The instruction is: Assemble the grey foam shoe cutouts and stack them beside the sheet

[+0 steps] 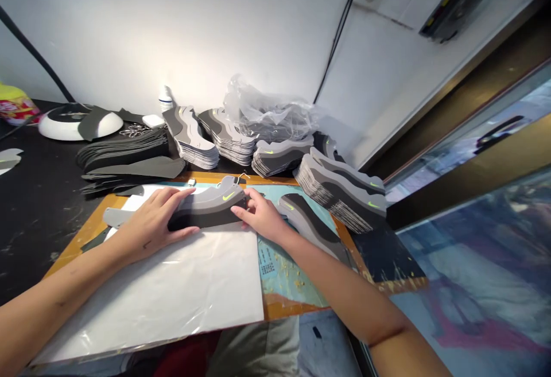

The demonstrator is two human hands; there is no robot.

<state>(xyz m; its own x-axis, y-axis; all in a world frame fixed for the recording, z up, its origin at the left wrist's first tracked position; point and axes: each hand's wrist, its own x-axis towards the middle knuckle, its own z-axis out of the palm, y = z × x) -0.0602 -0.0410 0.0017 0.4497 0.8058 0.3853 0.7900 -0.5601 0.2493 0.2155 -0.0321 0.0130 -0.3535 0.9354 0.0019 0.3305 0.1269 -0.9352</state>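
A grey and black shoe upper piece [209, 205] with a yellow-green swoosh lies across the white sheet [193, 279]. My left hand [157, 216] spans its left part, fingers at the far edge and thumb along the near edge. At the piece's right end, my right hand [262, 216] pinches the edge between thumb and fingers; some fingertips are hidden. Beside my right wrist, another shoe upper piece [316, 225] rests on the blue-green mat, partly covered by my forearm. A grey strip end [114, 216] sticks out left of my left hand.
Stacks of similar grey upper pieces [198, 150] stand along the wall, with a larger stack [344, 196] at right. Dark cut pieces [127, 162] are piled at left. Behind are crumpled clear plastic [271, 110], a white lamp base [55, 127] and a small white bottle [166, 100].
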